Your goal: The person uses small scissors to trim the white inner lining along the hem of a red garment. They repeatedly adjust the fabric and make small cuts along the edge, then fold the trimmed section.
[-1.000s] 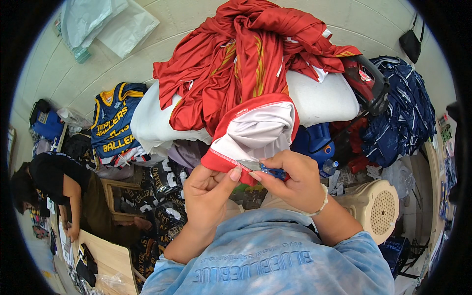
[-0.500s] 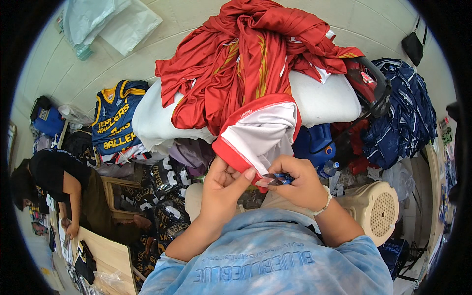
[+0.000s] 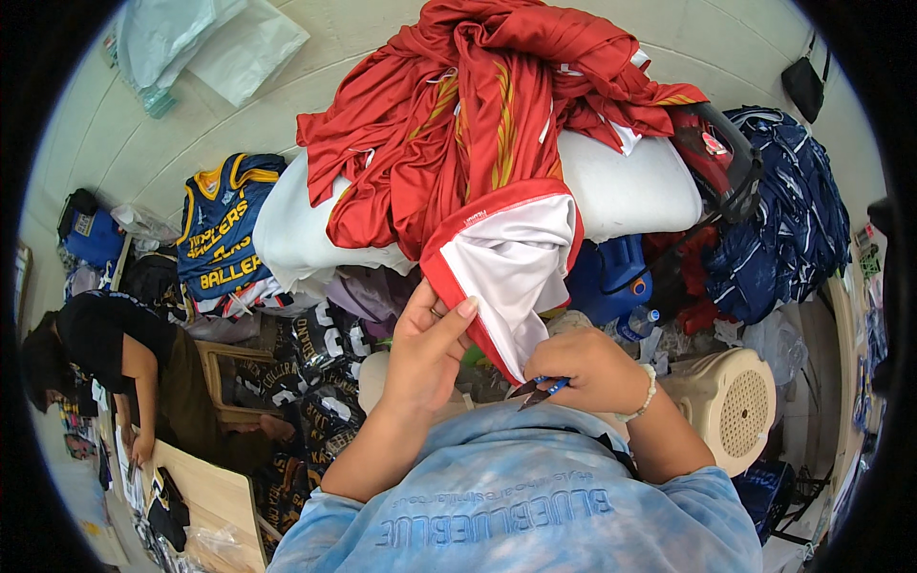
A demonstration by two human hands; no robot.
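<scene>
Left hand [image 3: 427,351] pinches red-trimmed hem of red-and-white jersey [image 3: 506,258], fingers [image 3: 449,320] closed on fabric edge, thumb on near side. Jersey hangs down from heap of red garments [image 3: 478,115] atop white padded surface [image 3: 630,191], hem dropping between both hands. Right hand [image 3: 587,368] just below hem, fingers curled shut around small blue-handled snips [image 3: 537,390], blades pointing left, near fabric's lowest point; touching or not, cannot tell. Beige plastic stool [image 3: 731,406] right of right wrist. Another person in black [image 3: 105,334] bends at far left.
</scene>
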